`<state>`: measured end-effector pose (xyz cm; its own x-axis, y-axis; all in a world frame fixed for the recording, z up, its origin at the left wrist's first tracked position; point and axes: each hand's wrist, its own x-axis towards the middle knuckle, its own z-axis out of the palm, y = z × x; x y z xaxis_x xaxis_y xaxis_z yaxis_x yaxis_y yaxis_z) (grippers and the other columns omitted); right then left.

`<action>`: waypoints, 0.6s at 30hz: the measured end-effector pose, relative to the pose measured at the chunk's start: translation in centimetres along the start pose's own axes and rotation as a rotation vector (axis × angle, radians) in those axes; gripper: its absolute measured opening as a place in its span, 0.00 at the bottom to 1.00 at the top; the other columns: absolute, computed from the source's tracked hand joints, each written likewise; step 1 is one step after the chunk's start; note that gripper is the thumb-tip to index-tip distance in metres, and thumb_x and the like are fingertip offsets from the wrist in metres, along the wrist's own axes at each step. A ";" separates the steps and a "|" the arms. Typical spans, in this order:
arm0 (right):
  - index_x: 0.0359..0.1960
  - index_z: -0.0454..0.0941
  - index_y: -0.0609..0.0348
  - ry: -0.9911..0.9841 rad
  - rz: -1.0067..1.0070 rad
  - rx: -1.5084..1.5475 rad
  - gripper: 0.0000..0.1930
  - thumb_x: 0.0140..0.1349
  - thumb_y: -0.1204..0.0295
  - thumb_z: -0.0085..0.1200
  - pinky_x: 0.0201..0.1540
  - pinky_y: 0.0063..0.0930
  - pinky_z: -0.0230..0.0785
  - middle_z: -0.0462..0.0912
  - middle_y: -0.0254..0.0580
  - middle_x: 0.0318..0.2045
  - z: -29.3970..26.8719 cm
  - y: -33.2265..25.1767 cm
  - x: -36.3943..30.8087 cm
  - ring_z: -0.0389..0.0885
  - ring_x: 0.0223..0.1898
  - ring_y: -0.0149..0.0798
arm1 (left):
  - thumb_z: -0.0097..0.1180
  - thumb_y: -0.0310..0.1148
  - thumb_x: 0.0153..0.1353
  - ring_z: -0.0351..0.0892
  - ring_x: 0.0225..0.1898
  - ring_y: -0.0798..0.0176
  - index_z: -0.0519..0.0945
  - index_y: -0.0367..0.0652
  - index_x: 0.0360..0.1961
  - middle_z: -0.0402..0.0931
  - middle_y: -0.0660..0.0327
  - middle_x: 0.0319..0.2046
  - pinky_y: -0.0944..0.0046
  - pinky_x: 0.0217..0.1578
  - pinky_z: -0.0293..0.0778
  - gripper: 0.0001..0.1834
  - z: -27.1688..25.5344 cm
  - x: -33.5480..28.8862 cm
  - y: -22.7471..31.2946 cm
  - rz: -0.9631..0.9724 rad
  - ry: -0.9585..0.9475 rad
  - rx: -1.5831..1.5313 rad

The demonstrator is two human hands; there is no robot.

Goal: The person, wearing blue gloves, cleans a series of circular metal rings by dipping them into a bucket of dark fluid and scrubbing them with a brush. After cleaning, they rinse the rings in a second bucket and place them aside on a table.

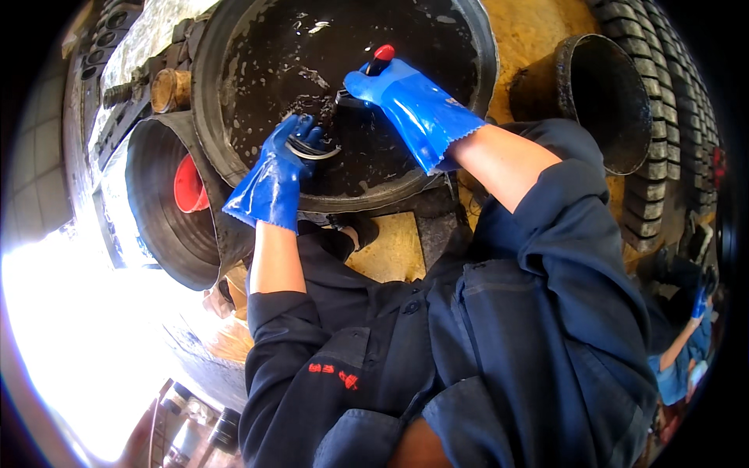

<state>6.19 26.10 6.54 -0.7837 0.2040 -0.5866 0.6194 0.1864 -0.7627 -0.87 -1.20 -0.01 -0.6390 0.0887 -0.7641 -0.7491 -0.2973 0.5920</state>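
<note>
My left hand [275, 170], in a blue rubber glove, has its fingers curled round a thin shiny metal ring [318, 154] over a wide black tub [209, 93] of dark liquid. The ring is tilted and partly hidden by the fingers. Farther to the right, my right hand [409, 95], in a matching glove, is closed round a hand tool with a black handle and a red end [384, 52]. A bit of the tool's metal shows below the fist, near the ring. Its working end I cannot make out. White flecks and foam float on the liquid.
A black rubber bucket [168, 253] lies tipped left of the tub, a red cup [189, 186] inside it. On the right stand a dark metal drum [546, 87] and big tyres [663, 117]. Another person [683, 351] is at the far right edge.
</note>
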 end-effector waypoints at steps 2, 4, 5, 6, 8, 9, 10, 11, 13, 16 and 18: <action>0.42 0.86 0.60 -0.027 0.002 0.111 0.20 0.64 0.54 0.60 0.47 0.39 0.74 0.87 0.47 0.36 -0.5 -0.7 -0.5 0.83 0.38 0.42 | 0.60 0.33 0.72 0.86 0.54 0.49 0.82 0.42 0.60 0.87 0.56 0.52 0.45 0.56 0.82 0.17 0.6 0.7 -0.4 -0.114 0.022 0.016; 0.43 0.86 0.60 0.014 0.007 0.140 0.20 0.64 0.54 0.60 0.47 0.38 0.75 0.86 0.46 0.36 -0.9 -0.6 -0.1 0.83 0.38 0.41 | 0.58 0.29 0.73 0.85 0.57 0.45 0.81 0.38 0.59 0.87 0.50 0.51 0.42 0.57 0.82 0.16 1.4 0.8 -1.2 -0.236 0.034 0.036; 0.44 0.86 0.60 0.042 0.024 0.145 0.20 0.64 0.54 0.61 0.47 0.38 0.75 0.86 0.47 0.36 -1.4 -1.2 -0.4 0.83 0.38 0.41 | 0.58 0.28 0.73 0.86 0.54 0.45 0.81 0.38 0.58 0.87 0.50 0.50 0.43 0.56 0.83 0.15 2.1 -0.3 -1.3 -0.170 -0.018 0.141; 0.44 0.86 0.60 0.068 0.041 0.151 0.20 0.63 0.54 0.61 0.47 0.38 0.75 0.86 0.47 0.36 -1.6 -1.7 -0.7 0.82 0.38 0.41 | 0.58 0.27 0.73 0.87 0.52 0.46 0.82 0.37 0.58 0.88 0.50 0.49 0.44 0.55 0.84 0.14 2.7 -1.3 -1.2 -0.103 -0.069 0.245; 0.45 0.87 0.59 0.103 0.016 0.168 0.21 0.63 0.54 0.61 0.48 0.39 0.76 0.88 0.48 0.37 -2.2 -1.3 -0.3 0.85 0.39 0.43 | 0.60 0.28 0.72 0.89 0.48 0.50 0.84 0.38 0.55 0.89 0.53 0.46 0.54 0.52 0.84 0.13 1.8 1.1 -2.6 -0.001 -0.325 0.185; 0.45 0.87 0.59 0.132 0.041 0.163 0.21 0.63 0.53 0.62 0.48 0.39 0.76 0.88 0.48 0.38 -2.4 -1.2 -0.2 0.86 0.40 0.43 | 0.59 0.26 0.71 0.89 0.46 0.53 0.85 0.38 0.53 0.89 0.54 0.46 0.56 0.52 0.84 0.12 2.8 0.5 -3.1 0.090 -0.318 0.269; 0.46 0.87 0.58 0.161 0.066 0.158 0.21 0.63 0.53 0.62 0.49 0.39 0.77 0.89 0.48 0.39 -2.7 -1.1 -0.1 0.86 0.41 0.44 | 0.59 0.25 0.69 0.89 0.45 0.55 0.86 0.38 0.51 0.89 0.55 0.45 0.58 0.51 0.83 0.11 3.5 -0.3 -3.4 0.182 -0.311 0.352; 0.46 0.87 0.58 0.170 0.072 0.159 0.21 0.63 0.53 0.62 0.49 0.39 0.77 0.89 0.48 0.39 -3.0 -0.7 0.1 0.86 0.41 0.44 | 0.60 0.22 0.66 0.89 0.47 0.57 0.86 0.37 0.54 0.90 0.56 0.45 0.60 0.53 0.82 0.15 4.0 -1.9 -3.0 0.276 -0.303 0.735; 0.45 0.87 0.58 0.144 0.019 0.184 0.22 0.62 0.51 0.62 0.48 0.39 0.78 0.89 0.47 0.38 -2.3 -1.6 0.1 0.87 0.41 0.44 | 0.59 0.22 0.67 0.89 0.49 0.57 0.86 0.37 0.56 0.90 0.55 0.46 0.60 0.55 0.82 0.17 -1.0 -0.1 -2.8 0.474 -0.335 1.043; 0.42 0.87 0.58 0.183 0.026 0.125 0.21 0.62 0.52 0.62 0.46 0.39 0.78 0.89 0.47 0.36 -2.2 -0.6 1.5 0.87 0.39 0.45 | 0.52 0.24 0.71 0.89 0.54 0.55 0.84 0.39 0.62 0.90 0.51 0.48 0.61 0.58 0.81 0.21 -1.5 0.7 -3.9 0.559 -0.433 1.128; 0.41 0.87 0.58 0.168 0.023 0.134 0.21 0.61 0.52 0.62 0.46 0.39 0.78 0.89 0.48 0.35 -2.2 -0.4 2.0 0.87 0.38 0.45 | 0.45 0.26 0.76 0.89 0.55 0.56 0.84 0.37 0.61 0.90 0.50 0.50 0.61 0.59 0.81 0.20 -0.2 0.7 -3.9 0.503 -0.464 1.136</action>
<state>4.52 28.52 6.27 -0.7441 0.3662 -0.5588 0.6162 0.0531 -0.7858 1.61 -0.14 -2.93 -0.7179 0.5858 -0.3760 0.0018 0.5417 0.8406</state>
